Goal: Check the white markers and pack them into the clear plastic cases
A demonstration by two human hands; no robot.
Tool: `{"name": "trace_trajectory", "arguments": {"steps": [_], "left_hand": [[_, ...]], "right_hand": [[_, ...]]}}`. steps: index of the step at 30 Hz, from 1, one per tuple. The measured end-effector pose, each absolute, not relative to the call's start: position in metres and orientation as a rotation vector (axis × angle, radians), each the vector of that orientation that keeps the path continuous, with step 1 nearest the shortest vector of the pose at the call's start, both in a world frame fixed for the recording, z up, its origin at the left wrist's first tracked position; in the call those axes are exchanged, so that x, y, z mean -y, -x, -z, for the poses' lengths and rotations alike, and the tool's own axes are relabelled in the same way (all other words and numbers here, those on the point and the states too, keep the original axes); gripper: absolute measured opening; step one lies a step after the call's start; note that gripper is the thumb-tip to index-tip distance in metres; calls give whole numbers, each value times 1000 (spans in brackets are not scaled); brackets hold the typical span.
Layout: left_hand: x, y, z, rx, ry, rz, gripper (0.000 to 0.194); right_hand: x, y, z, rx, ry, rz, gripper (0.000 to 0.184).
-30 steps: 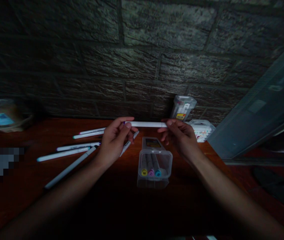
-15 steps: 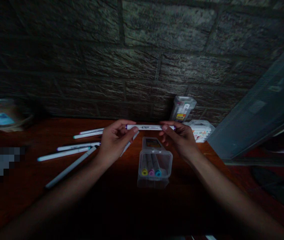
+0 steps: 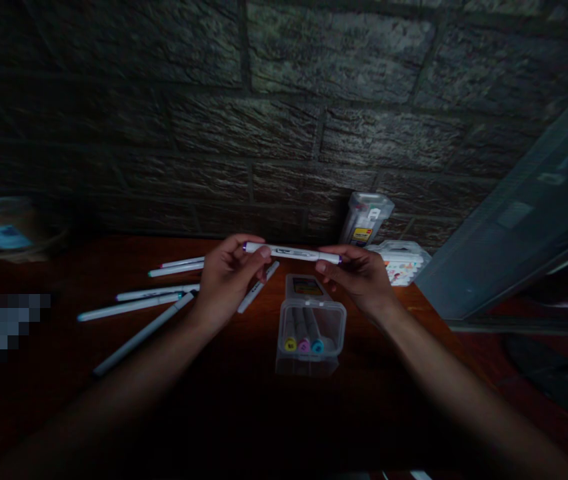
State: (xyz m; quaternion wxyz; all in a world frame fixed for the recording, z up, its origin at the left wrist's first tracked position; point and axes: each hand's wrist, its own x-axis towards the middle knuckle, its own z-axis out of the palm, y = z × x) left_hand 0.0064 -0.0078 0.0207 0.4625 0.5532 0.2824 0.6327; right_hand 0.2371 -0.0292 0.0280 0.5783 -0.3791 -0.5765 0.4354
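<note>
A white marker [image 3: 294, 253] with purple ends is held level above the table, its printed side facing me. My left hand [image 3: 231, 273] pinches it near its left end, and my right hand [image 3: 357, 273] grips the other end between thumb and fingers. Below and between the hands stands an open clear plastic case [image 3: 337, 327]. Inside it are a yellow-ended marker [image 3: 290, 344], a pink-ended marker [image 3: 303, 345] and a blue-ended marker [image 3: 317, 345]. Another white marker [image 3: 259, 287] lies on the table just right of my left hand.
Several white markers [image 3: 129, 308] lie left of my left forearm. A clear case with a yellow label [image 3: 363, 233] and a white patterned box [image 3: 404, 263] stand by the brick wall [image 3: 284, 127]. A drink cup [image 3: 1, 227] with a straw is at far left.
The marker has been rolled so its printing now faces me. It dipped slightly, then shifted left and now tilts a little down toward its right end. Both hands keep hold of it.
</note>
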Motion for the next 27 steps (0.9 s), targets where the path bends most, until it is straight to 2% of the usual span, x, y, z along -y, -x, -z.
{"name": "trace_trajectory", "arguments": {"steps": [8,21,27], "left_hand": [[8,-5,-18,-754,-1404,-1513,20],[18,-12,-29,-530,-1335,-1560,22],[14,-24,-47,-611,-1633,-1705,16]], "right_hand": [[32,-236,-32,1400,935,-937,23],[21,-240,-14,1469,897,-815,25],[19,-241,-8,1531,923,-676,23]]}}
